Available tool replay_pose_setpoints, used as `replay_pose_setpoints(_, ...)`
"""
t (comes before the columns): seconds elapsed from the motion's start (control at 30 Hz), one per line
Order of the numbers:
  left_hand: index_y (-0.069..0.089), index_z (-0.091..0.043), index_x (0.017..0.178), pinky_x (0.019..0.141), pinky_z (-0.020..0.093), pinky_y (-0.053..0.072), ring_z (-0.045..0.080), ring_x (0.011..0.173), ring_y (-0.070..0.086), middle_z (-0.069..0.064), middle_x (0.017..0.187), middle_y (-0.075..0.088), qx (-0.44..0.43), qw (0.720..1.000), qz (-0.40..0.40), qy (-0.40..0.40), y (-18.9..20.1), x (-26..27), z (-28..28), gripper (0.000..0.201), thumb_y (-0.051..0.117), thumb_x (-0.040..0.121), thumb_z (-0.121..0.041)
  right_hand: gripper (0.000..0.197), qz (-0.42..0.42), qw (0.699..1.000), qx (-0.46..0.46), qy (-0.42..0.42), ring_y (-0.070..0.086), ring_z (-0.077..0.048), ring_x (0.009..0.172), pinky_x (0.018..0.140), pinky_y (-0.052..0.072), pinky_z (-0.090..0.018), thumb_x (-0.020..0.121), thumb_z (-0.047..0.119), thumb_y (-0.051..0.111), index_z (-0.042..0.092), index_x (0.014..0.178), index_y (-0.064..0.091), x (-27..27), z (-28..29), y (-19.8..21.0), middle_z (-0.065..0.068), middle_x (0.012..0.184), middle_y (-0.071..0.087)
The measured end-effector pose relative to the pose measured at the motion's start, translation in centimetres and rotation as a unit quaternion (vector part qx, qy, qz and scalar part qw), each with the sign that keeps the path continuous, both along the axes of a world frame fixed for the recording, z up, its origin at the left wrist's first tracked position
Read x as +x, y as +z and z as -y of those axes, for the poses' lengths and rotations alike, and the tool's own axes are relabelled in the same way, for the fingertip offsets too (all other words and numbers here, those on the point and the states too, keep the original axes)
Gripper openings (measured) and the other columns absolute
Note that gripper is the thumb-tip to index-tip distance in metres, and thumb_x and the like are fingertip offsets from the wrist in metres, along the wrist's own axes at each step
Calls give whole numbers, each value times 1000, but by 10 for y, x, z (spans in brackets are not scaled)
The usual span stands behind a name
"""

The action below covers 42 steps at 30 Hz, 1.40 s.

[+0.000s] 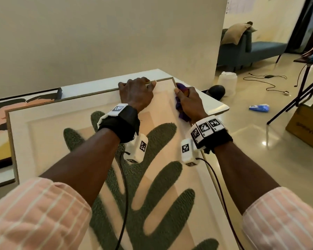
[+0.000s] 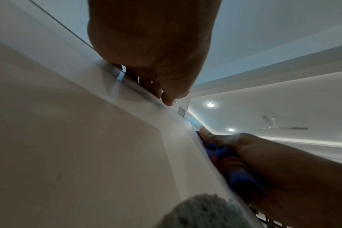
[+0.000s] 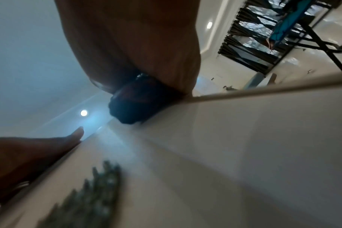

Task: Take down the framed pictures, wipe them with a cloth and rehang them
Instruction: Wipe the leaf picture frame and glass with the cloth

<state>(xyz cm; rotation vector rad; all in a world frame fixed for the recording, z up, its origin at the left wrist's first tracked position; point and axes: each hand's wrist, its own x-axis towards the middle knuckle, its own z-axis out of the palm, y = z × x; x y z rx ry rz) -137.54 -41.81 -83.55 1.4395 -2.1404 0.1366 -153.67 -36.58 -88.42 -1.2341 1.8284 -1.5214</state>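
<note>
At the far left edge of the head view, a second picture [image 1: 0, 123] lies on the white table [image 1: 213, 105]. The leaf picture [image 1: 65, 112] fills the centre. The left hand [image 1: 135, 94] curls its fingers over the top frame edge; right of it, the right hand [image 1: 188, 103] grips a purple cloth [image 1: 181, 112] at the upper right corner.

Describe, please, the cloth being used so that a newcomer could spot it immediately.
Start at the white table against the wall, where a large leaf picture lies flat. At its far right corner, the right hand grips the cloth, bunched against the frame edge. It is the only purple thing there, among pale and green surfaces.
</note>
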Motion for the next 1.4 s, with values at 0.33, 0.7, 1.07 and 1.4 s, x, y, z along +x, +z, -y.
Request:
replay_pose_setpoints(0.33,65,-25,117,98,41,29,29,114,55,6,117,67,-14,1000,0,19,5,5,-30,41,31,103,-44,46,-5,1000,-5,-4,63,-24,85,84,52,-41,91,61,50,16,98,58,9,-29,-16,-1,83,63)
replay_pose_setpoints(0.7,70,-23,109,98,40,29,30,109,57,7,110,69,-32,999,-32,22,5,2,-31,38,35,103,-39,44,-70,996,-21,-43,62,-24,87,83,50,-39,93,57,50,15,103,59,17,-45,-24,2,82,62)
replay_pose_setpoints(1.07,68,-23,115,99,39,29,30,112,56,9,115,67,-21,999,-33,24,-6,-1,-20,38,35,104,-38,53,-81,996,29,24,36,-31,135,108,28,-40,105,30,32,8,152,18,25,-22,8,-17,148,34)
replay_pose_setpoints(1.4,64,-27,124,101,41,29,27,118,53,5,123,65,6,1000,-17,13,-25,-5,-5,42,39,99,-49,41,-53,999,-3,-9,61,-23,103,94,49,-39,92,41,60,14,122,56,12,3,11,-6,111,64)
